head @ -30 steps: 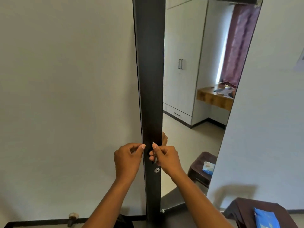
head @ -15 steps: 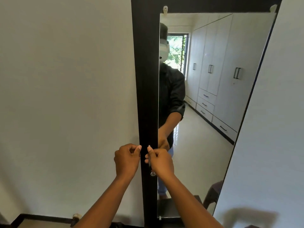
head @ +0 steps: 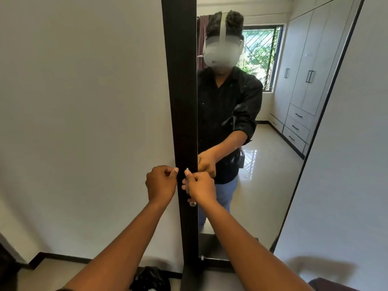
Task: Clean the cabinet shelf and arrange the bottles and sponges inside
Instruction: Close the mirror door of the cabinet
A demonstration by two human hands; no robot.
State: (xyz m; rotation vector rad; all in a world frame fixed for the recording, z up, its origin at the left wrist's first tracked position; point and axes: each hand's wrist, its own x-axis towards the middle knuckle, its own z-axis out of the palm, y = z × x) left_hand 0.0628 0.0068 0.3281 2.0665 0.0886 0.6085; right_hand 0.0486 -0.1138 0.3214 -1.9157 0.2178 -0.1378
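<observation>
The right hand [head: 200, 186] curls its grip round a slim metal handle [head: 187, 191] on the dark door [head: 181, 114], whose mirror [head: 262, 164] lies to the right. The handle runs upright, its lower end showing below the fingers just above a round lock [head: 192, 204]. The left hand [head: 161, 182] sits just left, thumb and forefinger pinched at the door's left edge; whether they hold anything there cannot be told. The cabinet's inside is hidden.

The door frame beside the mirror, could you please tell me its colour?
Very dark brown, nearly black door frame, clearest in the head view.
</observation>
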